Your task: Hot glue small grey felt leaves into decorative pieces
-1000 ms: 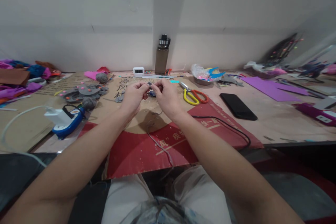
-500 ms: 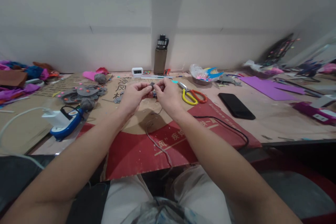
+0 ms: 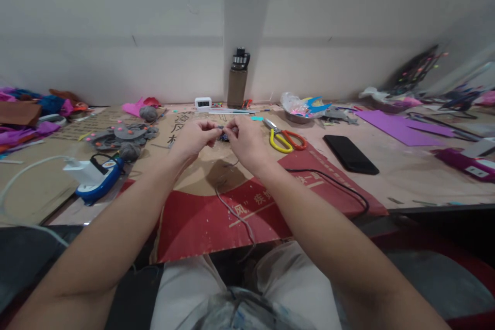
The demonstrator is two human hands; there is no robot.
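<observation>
Held a dark grey piece (image 3: 220,127), mostly hidden in the grip and too small to make out in shape, pinched by both left hand (image 3: 198,140) and right hand (image 3: 246,143) above the cardboard surface (image 3: 193,229), well in from its red near edge.

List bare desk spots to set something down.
Desk between smartphone and magenta power strip; red cardboard between gray cord and left forearm. Crowded: left side, with felt pieces and blue power strip; back edge, around water bottle.
</observation>
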